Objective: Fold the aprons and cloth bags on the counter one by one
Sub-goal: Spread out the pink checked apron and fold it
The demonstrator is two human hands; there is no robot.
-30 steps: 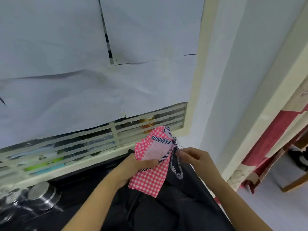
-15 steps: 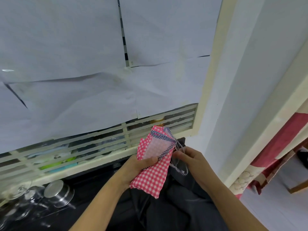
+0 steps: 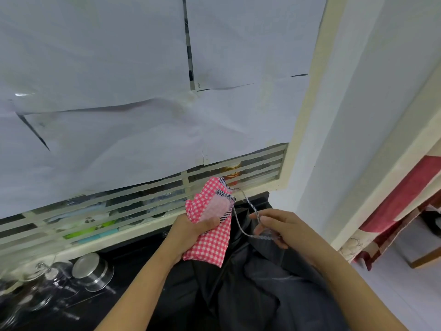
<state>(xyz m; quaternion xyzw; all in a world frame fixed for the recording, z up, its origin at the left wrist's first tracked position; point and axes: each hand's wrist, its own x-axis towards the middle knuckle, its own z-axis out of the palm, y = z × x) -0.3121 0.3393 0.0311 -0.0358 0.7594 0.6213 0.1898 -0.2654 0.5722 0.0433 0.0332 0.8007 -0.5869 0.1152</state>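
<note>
Head view: one bundled pink gingham piece [image 3: 210, 244] with navy-striped trim was held in the air above the near right part of the black counter [image 3: 133, 259]. Whether it was an apron or a bag could not be told.
Long axis: the bundle stood roughly upright, its trimmed end up toward the louvred window [image 3: 119, 206] and its plain end hanging down.
Left hand [image 3: 191, 232]: its fingers and thumb were curled round the middle of the bundle, gripping it from the left.
Striped cord [image 3: 250, 206]: it left the bundle's top right corner and ran down and to the right in two strands, looping into the other hand.
Right hand [image 3: 284, 225]: it was just right of the bundle and apart from the cloth, its fingertips pinching the cord with the loop trailing under the fingers.
Key relation: the cord lay to the right of the gingham and the right hand was nearer it. Any tucking or winding would probably have to travel leftward to the bundle.
Dark cloth heap [image 3: 262, 295]: it lay unfolded on the counter, below both hands.
Count: one gingham piece, one cord, two hands and one dark heap, whose number of pieces was unclear.
Farther out: one steel bowl [image 3: 91, 271] and some glassware [image 3: 35, 283] were at the left, with paper sheets [image 3: 119, 91] over the window.
</note>
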